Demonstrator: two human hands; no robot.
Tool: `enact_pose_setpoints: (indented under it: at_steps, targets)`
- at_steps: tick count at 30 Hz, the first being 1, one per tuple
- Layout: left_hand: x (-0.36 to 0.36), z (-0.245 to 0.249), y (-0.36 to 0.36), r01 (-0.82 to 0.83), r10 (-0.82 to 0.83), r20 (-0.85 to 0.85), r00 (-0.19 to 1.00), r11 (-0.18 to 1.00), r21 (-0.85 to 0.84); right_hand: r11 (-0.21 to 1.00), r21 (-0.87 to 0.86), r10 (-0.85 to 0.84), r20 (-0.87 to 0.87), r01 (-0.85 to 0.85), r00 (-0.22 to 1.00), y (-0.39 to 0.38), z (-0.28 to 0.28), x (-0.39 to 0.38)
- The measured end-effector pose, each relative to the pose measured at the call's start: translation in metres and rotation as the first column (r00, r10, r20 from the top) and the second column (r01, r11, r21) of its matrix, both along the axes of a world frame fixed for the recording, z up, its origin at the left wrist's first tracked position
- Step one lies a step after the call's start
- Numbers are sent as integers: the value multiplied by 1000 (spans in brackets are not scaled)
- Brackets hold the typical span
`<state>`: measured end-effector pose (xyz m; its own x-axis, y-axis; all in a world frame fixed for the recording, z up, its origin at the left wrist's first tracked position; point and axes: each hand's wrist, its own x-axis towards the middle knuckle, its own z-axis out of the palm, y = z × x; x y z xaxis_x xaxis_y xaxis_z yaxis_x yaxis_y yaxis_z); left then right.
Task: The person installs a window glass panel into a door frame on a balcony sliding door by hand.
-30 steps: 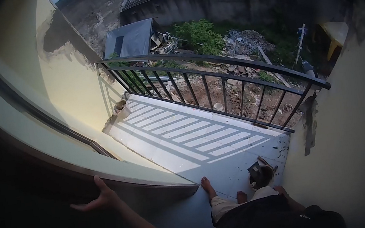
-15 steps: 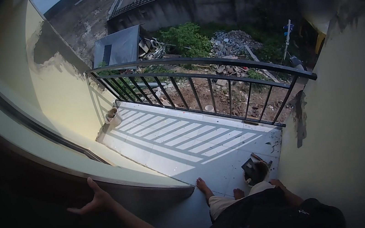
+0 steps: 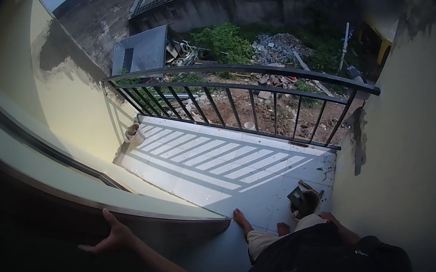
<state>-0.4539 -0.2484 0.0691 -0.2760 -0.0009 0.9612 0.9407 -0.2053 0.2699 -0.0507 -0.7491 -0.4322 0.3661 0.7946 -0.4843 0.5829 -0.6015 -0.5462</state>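
Note:
My left hand is spread at the lower left, thumb and fingers apart, beside the dark edge of the wall or frame; it holds nothing. Low on the right, my right hand is partly visible next to my light shorts, its fingers too small and hidden to read. Just ahead of it a bucket stands on the white tiles, with a dark flat tool and a stick-like handle in or on it.
A black railing crosses the far side of the tiled balcony floor. A small pot stands in the left corner. Cream walls with grey patches flank both sides. Rubble and plants lie beyond.
The view has shifted very slightly. Both hands stay in nearly the same places, my left hand still spread.

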Motion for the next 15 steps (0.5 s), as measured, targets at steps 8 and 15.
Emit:
enact_pose_setpoints:
  at_steps: [8, 15]
  targets:
    - [-2, 0, 1, 3, -3, -18, 1000, 1000, 13, 1000, -25, -3, -18, 2, 1000, 7, 10, -2]
    - [0, 1, 0, -19, 19, -21, 1000, 1000, 13, 999, -44, -15, -31, 14, 999, -5, 5, -7]
